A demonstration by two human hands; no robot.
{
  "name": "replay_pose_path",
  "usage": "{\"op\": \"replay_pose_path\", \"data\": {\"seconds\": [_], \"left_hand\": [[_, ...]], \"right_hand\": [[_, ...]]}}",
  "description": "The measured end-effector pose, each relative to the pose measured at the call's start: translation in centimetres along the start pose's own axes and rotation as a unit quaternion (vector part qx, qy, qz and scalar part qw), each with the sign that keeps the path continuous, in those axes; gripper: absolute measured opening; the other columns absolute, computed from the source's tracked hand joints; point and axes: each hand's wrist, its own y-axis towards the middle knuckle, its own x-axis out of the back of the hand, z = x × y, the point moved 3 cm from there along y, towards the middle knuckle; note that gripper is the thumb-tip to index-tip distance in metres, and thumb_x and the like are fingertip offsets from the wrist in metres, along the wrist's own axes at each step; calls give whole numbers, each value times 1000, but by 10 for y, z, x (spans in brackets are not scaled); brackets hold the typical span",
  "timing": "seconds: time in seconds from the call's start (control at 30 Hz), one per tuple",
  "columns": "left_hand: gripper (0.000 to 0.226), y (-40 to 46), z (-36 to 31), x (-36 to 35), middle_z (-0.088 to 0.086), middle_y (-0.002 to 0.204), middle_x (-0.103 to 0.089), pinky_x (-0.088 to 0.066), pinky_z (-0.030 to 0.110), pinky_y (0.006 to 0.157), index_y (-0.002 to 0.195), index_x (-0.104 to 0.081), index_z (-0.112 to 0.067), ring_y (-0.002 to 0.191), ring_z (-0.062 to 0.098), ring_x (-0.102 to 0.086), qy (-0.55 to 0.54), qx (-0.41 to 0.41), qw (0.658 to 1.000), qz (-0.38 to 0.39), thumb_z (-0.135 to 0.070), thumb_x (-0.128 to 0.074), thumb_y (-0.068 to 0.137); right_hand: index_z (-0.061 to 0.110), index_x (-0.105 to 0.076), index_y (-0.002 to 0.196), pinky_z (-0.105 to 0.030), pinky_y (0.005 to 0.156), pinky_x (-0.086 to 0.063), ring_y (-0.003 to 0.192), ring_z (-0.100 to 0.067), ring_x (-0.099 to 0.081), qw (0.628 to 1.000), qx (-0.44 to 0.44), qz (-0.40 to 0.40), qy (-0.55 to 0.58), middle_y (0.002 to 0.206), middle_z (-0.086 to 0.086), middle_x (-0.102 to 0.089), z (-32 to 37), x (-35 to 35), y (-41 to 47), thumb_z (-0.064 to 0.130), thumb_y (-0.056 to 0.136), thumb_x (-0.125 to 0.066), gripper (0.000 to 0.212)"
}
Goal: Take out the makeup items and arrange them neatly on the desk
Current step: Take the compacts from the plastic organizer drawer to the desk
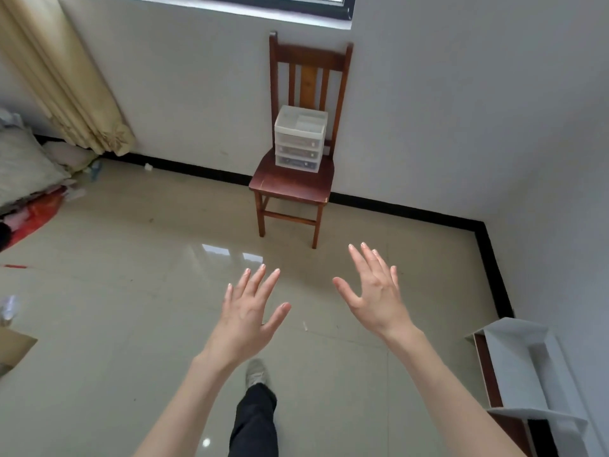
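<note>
both hands up in front, palms down, nothing held. left hand has its fingers spread w/ thumb out to the side; right hand same, fingers fanned wide & straight. both hover over the tiled floor, well apart from everything else.

task thing: small translucent drawer organizer, 3 shallow drawers stacked, open tray on top. sits upright on the seat of a dark wooden chair, toward the back of the seat, just in front of the backrest. drawer contents show as dark blurs, can't tell which items. chair stands against the white wall under a window.

person's leg in black trousers & a grey shoe between the forearms. beige curtain top left, pile of bedding & a red bag left edge, cardboard lower left. white shelf unit lower right by the wall.
</note>
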Motion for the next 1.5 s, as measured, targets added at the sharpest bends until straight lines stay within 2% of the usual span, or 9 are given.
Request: {"op": "replay_pose_path", "data": {"seconds": [0.17,0.43,0.77,1.0,1.07,1.17,1.27,1.37,1.5], "left_hand": [[63,118,41,22,-6,157,0,6,40,115,147,-7,-35,142,11,12,5,-20,1000,13,-55,-31,92],[62,297,85,92,-3,156,-8,1,40,115,147,-14,-29,144,14,4,-7,-38,999,-16,-48,-37,93],[60,458,123,64,-5,157,-3,2,38,116,147,-10,-32,143,13,8,-20,-5,997,71,-50,-33,94],[59,604,108,45,-5,157,-5,-2,38,117,147,-13,-32,143,12,4,-77,49,988,126,-49,-34,95],[58,648,102,40,-4,156,-11,-8,37,117,146,-18,-31,143,11,-1,-145,78,978,126,-46,-39,94],[55,706,104,25,-8,153,-21,-15,24,111,144,-25,-30,140,4,-15,-263,125,949,117,-44,-43,94],[54,748,122,-4,-10,149,-31,-20,17,101,143,-29,-29,134,3,-27,-299,170,932,116,-44,-45,93],[53,783,154,-44,-4,147,-36,-25,20,104,142,-32,-24,134,8,-32,-326,222,910,130,-39,-47,93],[52,823,196,-100,-3,144,-41,-33,36,109,140,-36,-24,128,10,-40,-440,322,827,135,-43,-46,93]], "right_hand": [[25,-16,148,-41,116,3,145,-15,-2,1000,-18,2,0,157,0,-10,13,-13,115,47,93,-45,67],[27,-15,148,-39,116,4,145,-13,-1,999,-22,-9,31,157,2,-11,58,-19,289,47,93,-44,66],[27,-14,149,-40,116,3,145,-14,-1,998,-53,38,18,158,1,-10,18,-39,458,46,94,-43,65],[25,-14,149,-39,115,4,145,-16,-1,996,-29,81,25,158,-1,-9,-20,-47,619,44,95,-43,64],[25,-16,149,-39,115,3,145,-16,-2,995,-23,98,19,158,-1,-10,-33,-50,659,44,95,-43,64],[23,-16,149,-41,116,3,145,-17,-2,992,-11,127,-16,157,-3,-11,-58,-60,713,43,95,-42,63],[21,-14,149,-44,116,2,145,-20,-1,981,31,154,-115,157,-5,-10,-84,-83,766,43,96,-39,62],[20,-13,149,-46,116,1,145,-23,-1,962,73,172,-200,157,-7,-9,-101,-115,815,42,97,-39,62],[19,-9,149,-48,115,2,145,-26,-1,944,114,166,-262,158,-9,-6,-117,-169,870,44,95,-42,68]]}}
